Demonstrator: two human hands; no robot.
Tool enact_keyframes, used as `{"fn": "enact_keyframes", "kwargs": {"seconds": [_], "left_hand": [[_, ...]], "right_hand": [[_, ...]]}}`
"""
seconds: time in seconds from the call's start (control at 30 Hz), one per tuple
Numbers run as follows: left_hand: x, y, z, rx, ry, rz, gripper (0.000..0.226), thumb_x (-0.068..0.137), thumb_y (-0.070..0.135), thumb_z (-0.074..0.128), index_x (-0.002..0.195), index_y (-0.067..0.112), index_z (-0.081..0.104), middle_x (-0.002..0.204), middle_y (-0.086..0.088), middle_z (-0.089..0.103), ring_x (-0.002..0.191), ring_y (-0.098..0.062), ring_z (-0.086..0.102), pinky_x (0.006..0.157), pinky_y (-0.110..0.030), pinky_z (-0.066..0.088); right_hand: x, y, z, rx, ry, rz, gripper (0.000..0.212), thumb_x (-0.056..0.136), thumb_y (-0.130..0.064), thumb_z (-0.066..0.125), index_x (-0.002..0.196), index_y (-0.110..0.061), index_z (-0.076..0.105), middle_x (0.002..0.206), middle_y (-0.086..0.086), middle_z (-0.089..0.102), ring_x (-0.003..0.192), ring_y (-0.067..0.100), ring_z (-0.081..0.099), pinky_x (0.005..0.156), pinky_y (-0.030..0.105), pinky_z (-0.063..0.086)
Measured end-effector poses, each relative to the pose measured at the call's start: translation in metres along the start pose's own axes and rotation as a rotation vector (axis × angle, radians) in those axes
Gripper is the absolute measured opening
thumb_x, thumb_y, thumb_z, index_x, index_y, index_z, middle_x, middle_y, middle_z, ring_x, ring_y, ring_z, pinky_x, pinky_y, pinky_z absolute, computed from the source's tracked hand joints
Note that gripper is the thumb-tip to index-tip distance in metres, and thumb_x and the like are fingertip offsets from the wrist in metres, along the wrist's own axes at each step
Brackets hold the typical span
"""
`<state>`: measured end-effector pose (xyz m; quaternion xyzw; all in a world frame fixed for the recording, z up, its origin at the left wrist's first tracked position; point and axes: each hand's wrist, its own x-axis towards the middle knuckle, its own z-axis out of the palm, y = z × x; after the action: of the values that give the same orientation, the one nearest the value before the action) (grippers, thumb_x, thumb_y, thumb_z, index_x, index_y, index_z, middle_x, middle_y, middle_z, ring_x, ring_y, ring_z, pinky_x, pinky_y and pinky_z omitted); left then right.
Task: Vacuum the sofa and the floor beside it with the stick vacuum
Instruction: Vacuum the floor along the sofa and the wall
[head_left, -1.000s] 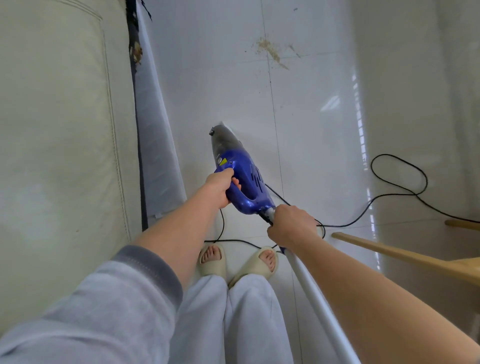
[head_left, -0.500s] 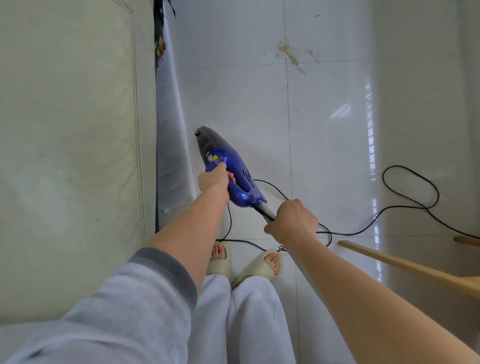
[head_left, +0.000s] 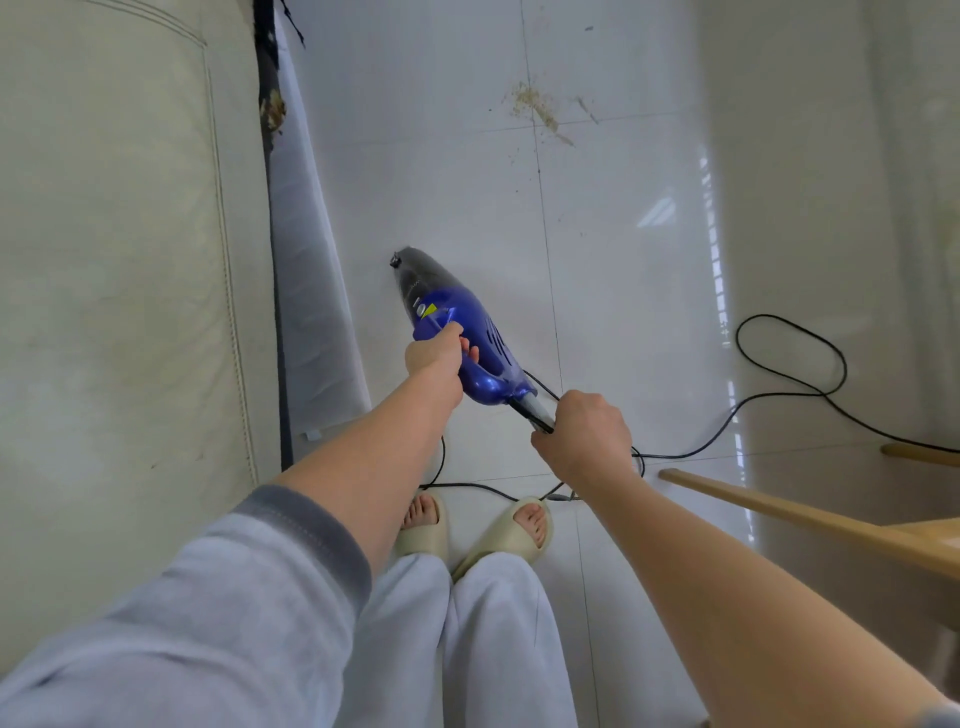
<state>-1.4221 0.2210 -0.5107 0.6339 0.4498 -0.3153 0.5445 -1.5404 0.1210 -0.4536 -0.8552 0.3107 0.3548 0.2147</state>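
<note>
At frame centre, both hands hold the vacuum (head_left: 457, 332) above the floor (head_left: 623, 218).
Left hand (head_left: 435, 354) grips its handle, right hand (head_left: 584, 439) the tube; nozzle, possibly detached, points upper-left; crumbs (head_left: 535, 106) lie beyond.

Glossy blue plastic stick vacuum (head_left: 470, 343) above shiny white tiled floor (head_left: 623, 249).
I see a matt cream leather-look sofa (head_left: 114, 260) with stitched seams.

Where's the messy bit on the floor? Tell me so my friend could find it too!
Start at the big cream sofa on the left, then look right across the shiny white floor. Beyond the blue vacuum, near the top where tile lines cross, lies a patch of crumbs. It is the only brownish, speckled spot on the floor.
</note>
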Motion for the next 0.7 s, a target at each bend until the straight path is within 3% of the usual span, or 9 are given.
{"fn": "enact_keyframes", "kwargs": {"seconds": [0.1, 0.27, 0.5, 0.7], "left_hand": [[-0.010, 0.000, 0.021, 0.114, -0.055, 0.001, 0.012, 0.089, 0.011, 0.060, 0.078, 0.010, 0.056, 0.064, -0.003, 0.056, 0.054, -0.014, 0.053, 0.063, -0.024, 0.050], [-0.022, -0.004, 0.055, 0.209, -0.136, -0.007, 0.009, 0.091, 0.009, 0.056, 0.082, 0.009, 0.054, 0.064, -0.003, 0.053, 0.054, -0.014, 0.050, 0.050, -0.021, 0.045], [-0.044, -0.023, 0.105, 0.335, -0.253, -0.011, 0.021, 0.090, 0.008, 0.056, 0.070, 0.011, 0.051, 0.063, -0.002, 0.053, 0.054, -0.014, 0.051, 0.050, -0.023, 0.045], [-0.064, -0.048, 0.142, 0.401, -0.308, -0.021, 0.017, 0.091, 0.006, 0.054, 0.074, 0.011, 0.052, 0.064, -0.002, 0.053, 0.054, -0.013, 0.051, 0.051, -0.023, 0.045]], "right_hand": [[0.002, 0.016, -0.010, 0.019, -0.004, 0.047, 0.018, 0.088, -0.022, 0.057, 0.083, -0.013, 0.043, 0.077, 0.001, 0.045, 0.077, 0.025, 0.049, 0.062, 0.030, 0.038], [0.003, 0.043, -0.017, 0.016, -0.023, 0.104, 0.023, 0.086, -0.021, 0.058, 0.073, -0.014, 0.041, 0.084, 0.004, 0.055, 0.077, 0.025, 0.054, 0.058, 0.028, 0.038], [-0.004, 0.092, -0.016, 0.086, -0.017, 0.211, 0.017, 0.087, -0.029, 0.059, 0.086, -0.015, 0.048, 0.070, -0.001, 0.045, 0.076, 0.023, 0.053, 0.058, 0.029, 0.038], [-0.008, 0.133, -0.015, 0.117, 0.005, 0.279, 0.021, 0.086, -0.030, 0.058, 0.077, -0.016, 0.046, 0.072, 0.000, 0.051, 0.074, 0.023, 0.053, 0.052, 0.026, 0.035]]}}
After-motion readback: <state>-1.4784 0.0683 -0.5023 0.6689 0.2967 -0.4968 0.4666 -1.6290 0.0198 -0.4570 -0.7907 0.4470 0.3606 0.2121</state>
